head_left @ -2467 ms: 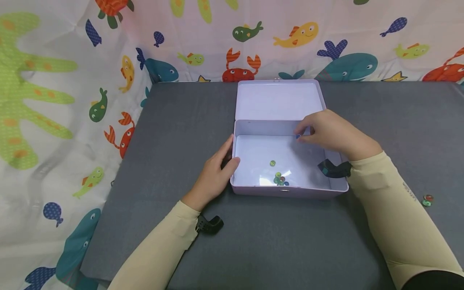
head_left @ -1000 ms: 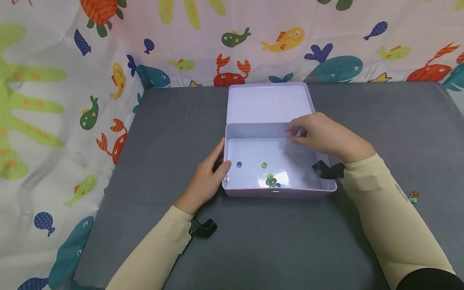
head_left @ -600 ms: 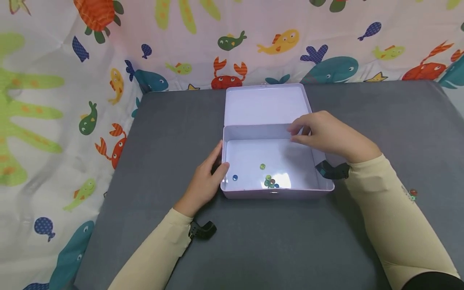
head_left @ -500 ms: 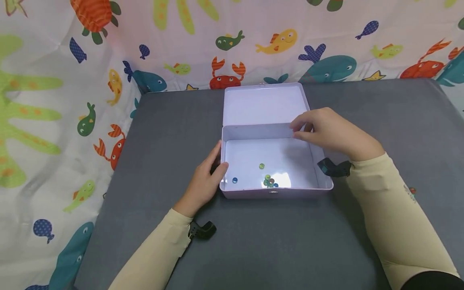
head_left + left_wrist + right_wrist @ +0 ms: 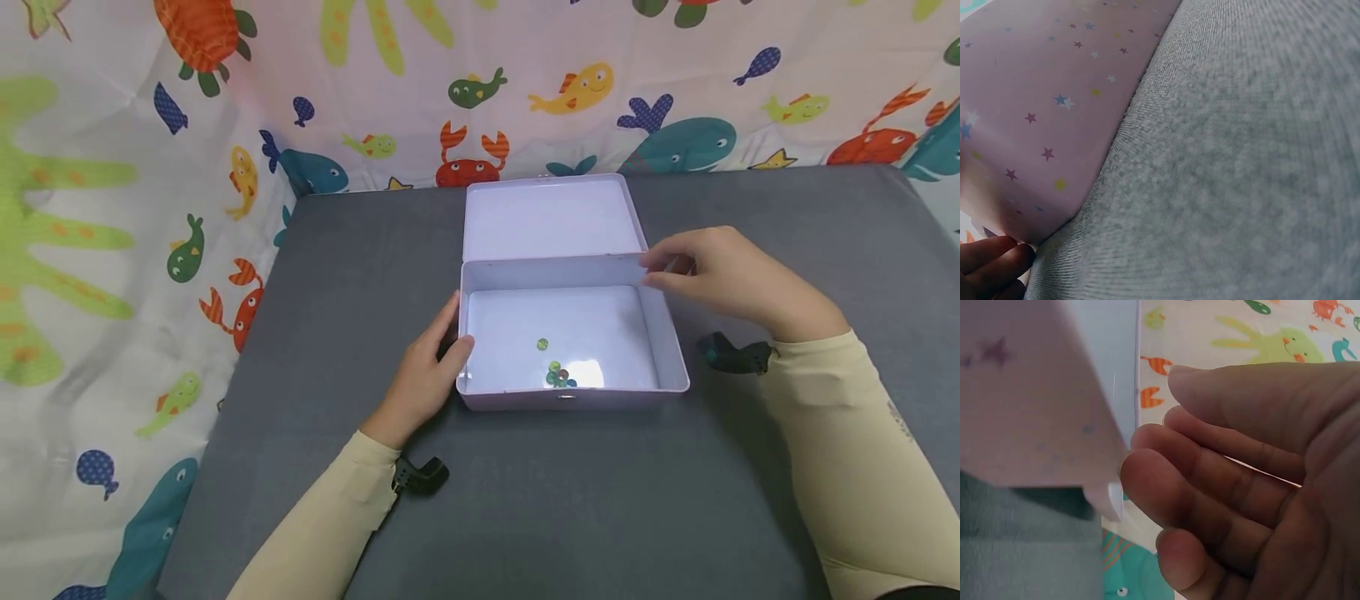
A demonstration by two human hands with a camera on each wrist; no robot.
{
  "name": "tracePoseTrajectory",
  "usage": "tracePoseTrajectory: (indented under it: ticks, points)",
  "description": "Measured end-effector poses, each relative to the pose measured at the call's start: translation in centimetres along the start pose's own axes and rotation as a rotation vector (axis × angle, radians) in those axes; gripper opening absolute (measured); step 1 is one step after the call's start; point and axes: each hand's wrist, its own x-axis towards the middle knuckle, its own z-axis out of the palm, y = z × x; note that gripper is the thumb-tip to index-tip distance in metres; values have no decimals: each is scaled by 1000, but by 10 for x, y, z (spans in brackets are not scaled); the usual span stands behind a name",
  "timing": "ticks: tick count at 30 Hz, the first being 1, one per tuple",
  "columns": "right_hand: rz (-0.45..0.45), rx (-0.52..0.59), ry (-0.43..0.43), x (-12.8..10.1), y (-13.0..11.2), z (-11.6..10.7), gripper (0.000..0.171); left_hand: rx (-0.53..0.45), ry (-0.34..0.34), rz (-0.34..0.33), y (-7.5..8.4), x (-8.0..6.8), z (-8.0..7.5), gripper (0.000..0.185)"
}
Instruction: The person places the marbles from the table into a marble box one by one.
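On the grey table stands a pale purple tin box [image 5: 666, 333] with its lid [image 5: 551, 218] laid open at the back. My left hand [image 5: 416, 375] grips its left wall, thumb over the rim and fingers along the outside; two or three fingertips show by the box corner in the left wrist view. My right hand [image 5: 720, 271] hovers at the box's back right corner, fingers loosely bent and nothing between them, as the right wrist view confirms. Inside the box, several small glass marbles [image 5: 562, 377] cluster by the front wall, and a green marble [image 5: 542, 344] lies slightly behind them.
A grey cloth covers the table [image 5: 360, 275]. Behind it and to the left hangs a white curtain [image 5: 405, 100] printed with sea animals. A black wrist camera [image 5: 735, 355] sits below my right hand, close to the box's right side.
A blue marble left my right hand and rolled to the box's front left; it is now out of sight. My right hand moved right; its sleeve now covers the marbles on the table.
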Motion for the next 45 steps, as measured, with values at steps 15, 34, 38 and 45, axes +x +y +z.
tracePoseTrajectory:
  ticks: [15, 34, 38, 45]
  points:
    - [64, -65, -13, -24, 29, -7, 30, -16, 13, 2, 0, -4, 2, 65]
    - [165, -123, -42, -57, 74, -9, 34, -24, 6, 26, -2, 0, 4, 66]
    - [191, -139, -28, -73, 90, -4, 32, -26, -3, 28, -3, 1, 5, 67]
    - [224, -143, 32, -95, 108, -1, 28, -16, 7, 12, -3, 1, 4, 66]
